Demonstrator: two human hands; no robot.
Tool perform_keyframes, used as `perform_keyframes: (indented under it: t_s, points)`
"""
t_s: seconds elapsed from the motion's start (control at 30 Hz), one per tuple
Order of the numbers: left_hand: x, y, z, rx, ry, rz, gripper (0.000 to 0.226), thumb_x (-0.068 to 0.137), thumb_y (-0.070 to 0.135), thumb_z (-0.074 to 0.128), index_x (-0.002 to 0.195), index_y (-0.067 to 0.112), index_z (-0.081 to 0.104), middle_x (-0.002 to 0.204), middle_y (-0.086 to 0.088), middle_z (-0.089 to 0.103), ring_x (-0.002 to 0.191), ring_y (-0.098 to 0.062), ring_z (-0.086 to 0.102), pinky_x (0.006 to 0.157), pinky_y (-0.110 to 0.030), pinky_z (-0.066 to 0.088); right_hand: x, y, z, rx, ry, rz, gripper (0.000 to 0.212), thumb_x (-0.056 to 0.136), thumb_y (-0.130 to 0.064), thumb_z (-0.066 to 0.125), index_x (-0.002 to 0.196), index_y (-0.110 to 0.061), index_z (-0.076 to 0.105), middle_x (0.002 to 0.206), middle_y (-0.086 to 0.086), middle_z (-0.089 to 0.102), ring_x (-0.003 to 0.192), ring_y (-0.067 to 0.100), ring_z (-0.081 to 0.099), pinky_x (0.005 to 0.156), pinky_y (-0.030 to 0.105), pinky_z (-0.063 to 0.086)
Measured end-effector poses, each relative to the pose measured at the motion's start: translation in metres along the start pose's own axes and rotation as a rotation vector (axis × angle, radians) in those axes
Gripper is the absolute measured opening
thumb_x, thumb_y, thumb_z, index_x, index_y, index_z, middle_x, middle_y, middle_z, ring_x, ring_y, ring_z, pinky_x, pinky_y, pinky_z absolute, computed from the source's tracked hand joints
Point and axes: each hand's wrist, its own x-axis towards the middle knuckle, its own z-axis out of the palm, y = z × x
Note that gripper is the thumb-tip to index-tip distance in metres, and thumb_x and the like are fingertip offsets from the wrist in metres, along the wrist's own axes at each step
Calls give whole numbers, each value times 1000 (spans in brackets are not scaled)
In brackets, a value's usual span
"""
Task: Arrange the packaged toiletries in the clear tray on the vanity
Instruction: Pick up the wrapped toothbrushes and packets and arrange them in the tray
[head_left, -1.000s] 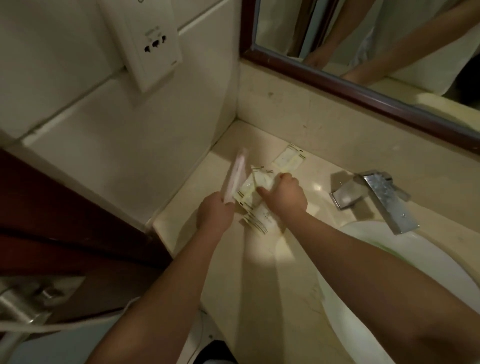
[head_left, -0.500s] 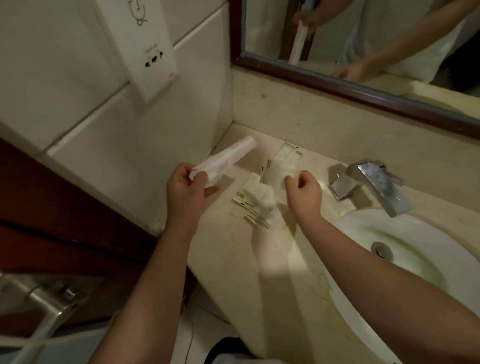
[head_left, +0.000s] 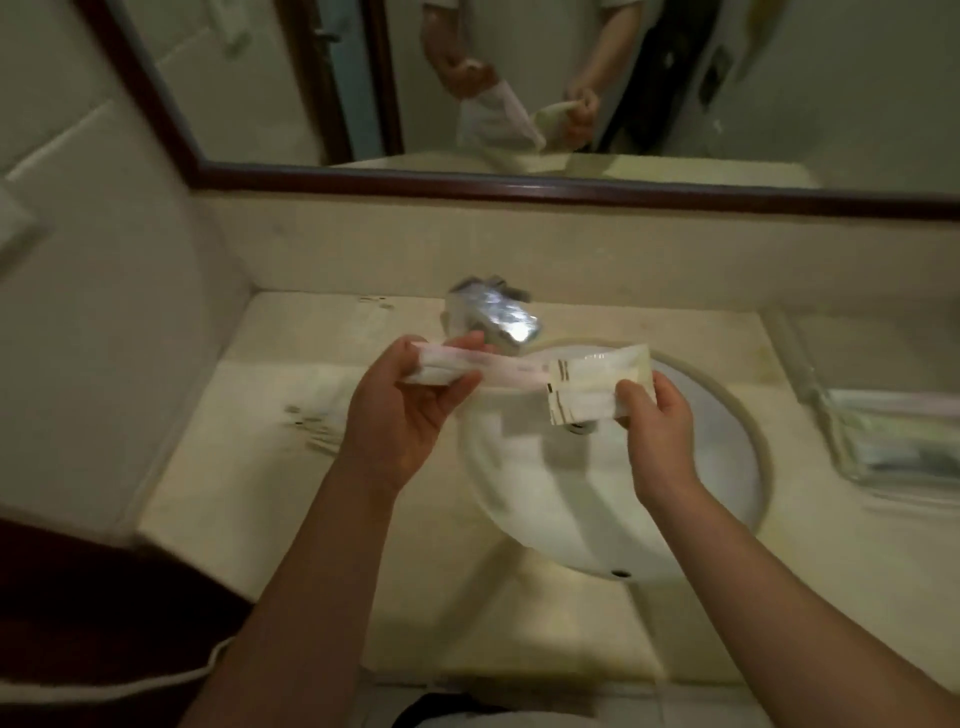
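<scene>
Two hands are up over the white washbasin; left hand has fingers and thumb curled round one end of a long pink-and-white packet, held level; right hand pinches cream sachets with dark stripes, overlapping the packet's other end; a few loose sachets lie on the vanity to the left, blurred; clear tray sits well off to the right with packets inside; chrome faucet behind; mirror beyond.

Print on the packets is too blurred to read.
</scene>
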Motion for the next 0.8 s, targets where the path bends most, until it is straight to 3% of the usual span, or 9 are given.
perform_keyframes:
  t_s: [0.07,0.17,0.33,0.4,0.47,0.57,0.63,0.7,0.8]
  points:
    - [-3,-41,34,20,-51,-71,44,98,14,30,74,4,66,96,-25,72,96,-39,70,70,-32,61,-4,4,-52,164,-8,140,22,91,-8,46,93,-14,67,92,5,67,87,20,63,80,36,51]
    - [-10,-102,84,-10,-109,-192,32,99,19,29,97,-5,51,92,-27,71,92,-39,70,73,-34,61,-9,10,-125,495,-29,355,25,95,-9,42,105,-14,64,103,8,69,93,20,67,84,37,54]
    - [-16,-189,148,-56,-137,-295,72,98,55,21,117,-8,49,91,-31,68,93,-45,68,80,-42,57,-15,23,-234,735,12,404,31,96,-11,40,121,-8,58,113,14,72,95,24,72,76,38,61]
    - [-13,-217,165,-38,-128,-314,80,95,62,20,103,-7,61,93,-30,67,94,-44,67,84,-43,55,-13,24,-268,745,76,380,30,96,-9,40,120,-7,58,106,13,74,91,24,73,76,36,61]
    - [-6,-243,180,-12,-174,-316,73,96,57,28,89,-3,67,97,-27,65,100,-42,65,93,-43,51,-7,25,-296,712,124,364,29,97,-8,40,120,-7,58,106,13,72,93,24,71,73,33,61]
    - [15,-285,192,192,-243,-209,17,96,13,52,107,1,58,108,-22,65,108,-35,65,99,-46,49,9,31,-330,625,161,317,28,96,-8,42,119,-10,59,115,14,67,106,28,65,76,33,59]
    - [33,-315,199,414,-265,-134,25,86,-1,62,107,13,64,109,-17,69,106,-29,67,93,-42,55,23,36,-349,603,208,298,31,96,-7,42,122,-11,59,118,14,66,109,29,64,77,34,59]
    - [46,-349,211,546,-304,-164,26,87,0,62,95,22,72,103,-10,73,98,-25,68,78,-34,56,38,40,-368,580,251,320,31,96,-7,43,122,-11,60,118,16,67,108,29,65,78,36,59]
    - [54,-404,221,618,-334,-331,21,94,9,54,109,9,69,110,-11,72,101,-25,68,77,-31,55,52,44,-394,504,251,364,29,97,-9,45,121,-6,61,111,17,71,99,28,70,76,36,59]
